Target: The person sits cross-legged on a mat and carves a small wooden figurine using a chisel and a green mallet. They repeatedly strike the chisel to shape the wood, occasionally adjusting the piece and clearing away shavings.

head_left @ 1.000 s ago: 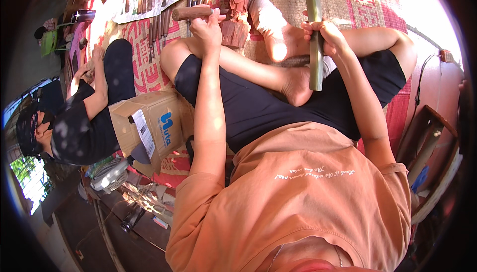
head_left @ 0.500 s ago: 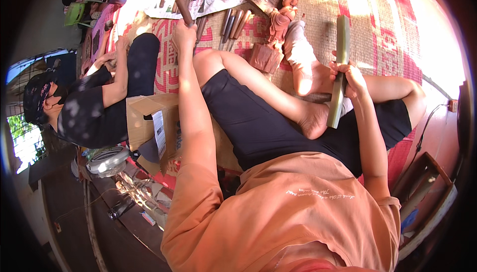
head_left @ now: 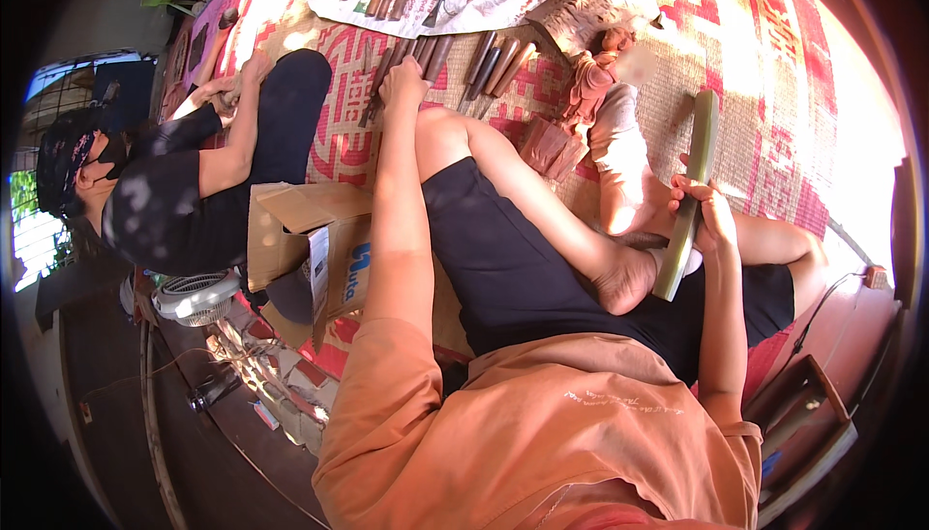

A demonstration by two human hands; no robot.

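Head view: person sits cross-legged on a woven mat (head_left: 735,75).
Left hand (head_left: 404,82): stretched out, resting on the wooden-handled chisels (head_left: 440,54); whether it grips one, cannot tell.
Right hand (head_left: 711,215): fingers wrapped round a green bamboo strip (head_left: 689,196), upright beside the foot.
Neighbour: another person (head_left: 184,191) sits left, by a cardboard box (head_left: 319,240).

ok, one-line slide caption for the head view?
Seated on a red patterned woven mat, left hand reaches into wooden-handled carving tools; right hand grips a long flat greenish wooden bar.
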